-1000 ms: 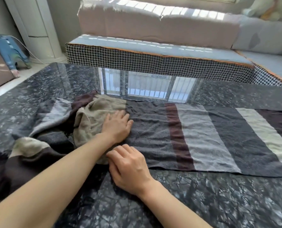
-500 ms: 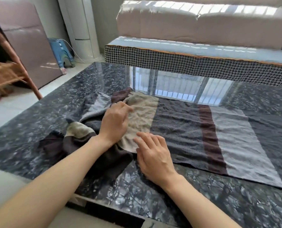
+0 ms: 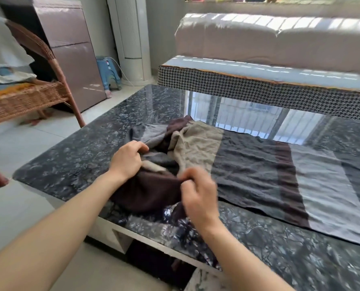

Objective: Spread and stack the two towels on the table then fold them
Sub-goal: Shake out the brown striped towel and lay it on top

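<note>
A striped towel (image 3: 280, 175) in grey, brown and beige bands lies spread flat across the dark marble table (image 3: 86, 150). At its left end a second striped towel (image 3: 151, 190) sits crumpled in a heap, partly over the table's near-left corner. My left hand (image 3: 128, 160) grips a fold of the crumpled towel at the heap's top. My right hand (image 3: 198, 194), blurred, pinches the dark brown edge of the same towel near the table's front edge.
A wicker chair (image 3: 27, 95) stands left of the table. A sofa (image 3: 269, 66) with a houndstooth seat edge runs along the far side. A brown cabinet (image 3: 74, 55), a white column unit (image 3: 132, 38) and a blue stool (image 3: 108, 72) stand at the back left.
Both hands left the flat towel's beige end and closed on the crumpled towel. My view swung left, bringing the wicker chair and cabinet into sight.
</note>
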